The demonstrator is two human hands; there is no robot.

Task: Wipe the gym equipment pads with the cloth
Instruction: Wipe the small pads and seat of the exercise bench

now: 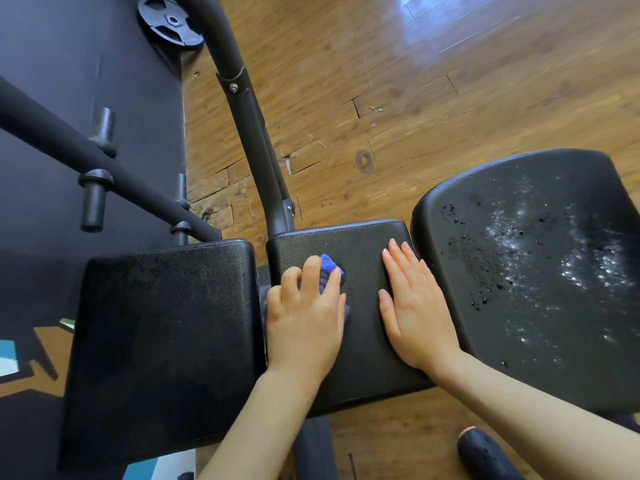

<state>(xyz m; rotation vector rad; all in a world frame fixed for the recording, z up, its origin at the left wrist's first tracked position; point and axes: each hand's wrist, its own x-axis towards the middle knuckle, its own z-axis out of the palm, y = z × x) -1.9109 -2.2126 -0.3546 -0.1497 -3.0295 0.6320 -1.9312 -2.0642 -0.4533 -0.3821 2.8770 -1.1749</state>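
Fingers of left hand [304,320] press blue cloth [329,263] onto middle pad [360,341], right hand [419,306] flat (dusty right pad [533,271] beside)

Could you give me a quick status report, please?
Left hand presses cloth on middle pad. Right hand flat beside. Right pad dirty.

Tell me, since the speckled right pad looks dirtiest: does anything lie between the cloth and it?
Yes. The right hand rests flat on the middle pad, between the blue cloth under the left hand and the speckled pad.
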